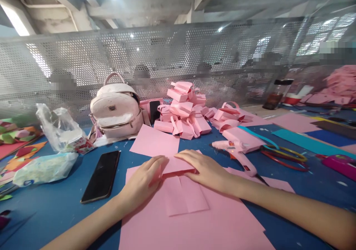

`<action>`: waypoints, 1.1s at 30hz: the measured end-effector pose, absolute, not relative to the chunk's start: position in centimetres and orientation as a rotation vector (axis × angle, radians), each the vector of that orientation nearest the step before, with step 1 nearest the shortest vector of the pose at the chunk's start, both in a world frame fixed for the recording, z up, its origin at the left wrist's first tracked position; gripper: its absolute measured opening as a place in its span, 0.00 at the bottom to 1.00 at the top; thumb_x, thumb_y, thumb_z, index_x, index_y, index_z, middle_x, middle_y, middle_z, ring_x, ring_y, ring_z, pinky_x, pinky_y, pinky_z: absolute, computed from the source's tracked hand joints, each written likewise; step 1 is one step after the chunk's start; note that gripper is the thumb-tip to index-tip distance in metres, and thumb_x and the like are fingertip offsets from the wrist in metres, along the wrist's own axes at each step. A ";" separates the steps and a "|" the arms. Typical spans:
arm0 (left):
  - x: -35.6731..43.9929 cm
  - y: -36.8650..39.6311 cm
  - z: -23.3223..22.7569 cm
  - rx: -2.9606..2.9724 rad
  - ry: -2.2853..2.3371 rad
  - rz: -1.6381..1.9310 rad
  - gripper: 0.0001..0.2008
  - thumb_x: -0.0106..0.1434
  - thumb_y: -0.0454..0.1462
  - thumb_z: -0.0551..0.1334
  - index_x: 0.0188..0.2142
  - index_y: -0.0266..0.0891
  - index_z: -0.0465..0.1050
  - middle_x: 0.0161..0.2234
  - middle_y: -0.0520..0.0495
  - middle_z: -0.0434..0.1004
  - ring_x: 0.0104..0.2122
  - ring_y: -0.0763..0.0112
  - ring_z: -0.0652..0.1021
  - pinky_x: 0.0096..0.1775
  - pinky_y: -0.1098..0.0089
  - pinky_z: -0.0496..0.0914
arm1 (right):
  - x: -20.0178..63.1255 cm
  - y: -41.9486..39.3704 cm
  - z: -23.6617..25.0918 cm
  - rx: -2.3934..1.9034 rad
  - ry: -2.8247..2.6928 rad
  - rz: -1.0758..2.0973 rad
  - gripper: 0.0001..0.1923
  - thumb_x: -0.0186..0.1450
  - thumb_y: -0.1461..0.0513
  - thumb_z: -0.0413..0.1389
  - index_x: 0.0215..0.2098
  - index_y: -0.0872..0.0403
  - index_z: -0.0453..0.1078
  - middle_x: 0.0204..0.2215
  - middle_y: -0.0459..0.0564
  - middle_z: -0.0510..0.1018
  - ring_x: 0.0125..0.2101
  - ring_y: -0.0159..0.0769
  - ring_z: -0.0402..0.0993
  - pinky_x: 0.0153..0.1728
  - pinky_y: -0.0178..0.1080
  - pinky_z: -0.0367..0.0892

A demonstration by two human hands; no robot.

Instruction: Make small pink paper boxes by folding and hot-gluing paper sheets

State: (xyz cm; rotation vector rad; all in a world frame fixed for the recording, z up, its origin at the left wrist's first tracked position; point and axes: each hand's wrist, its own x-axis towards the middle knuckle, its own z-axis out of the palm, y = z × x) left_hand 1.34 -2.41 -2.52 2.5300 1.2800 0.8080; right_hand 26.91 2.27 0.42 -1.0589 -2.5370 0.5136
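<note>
Between my two hands is a folded piece of pink paper [178, 165], raised a little above the sheets under it. My left hand [148, 174] grips its left end, the fingers curled over the top. At the right end my right hand [198, 168] holds it, thumb below and fingers on top. A smaller creased pink piece [186, 198] lies just below, on the large pink sheets [222, 224]. Beyond my hands rests a single pink sheet [155, 140]. To the right of my right hand lies a pink glue gun [233, 150].
A black phone [101, 176] lies left of the sheets. Behind stand a pale backpack [115, 109] and a pile of folded pink paper boxes [185, 113]. Plastic bags [46, 168] sit at left. Coloured strips [311, 140] and a magenta tool [340, 165] are at right.
</note>
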 end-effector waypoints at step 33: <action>0.3 -3.2 0.7 2.135 1.301 1.300 0.04 0.63 0.36 0.64 0.37 0.39 0.77 0.37 0.45 0.83 0.38 0.60 0.82 0.44 0.61 0.77 | 24.3 1.0 2.7 -0.871 -2.196 0.848 0.20 0.61 0.52 0.65 0.49 0.51 0.75 0.57 0.55 0.70 0.60 0.51 0.63 0.60 0.48 0.61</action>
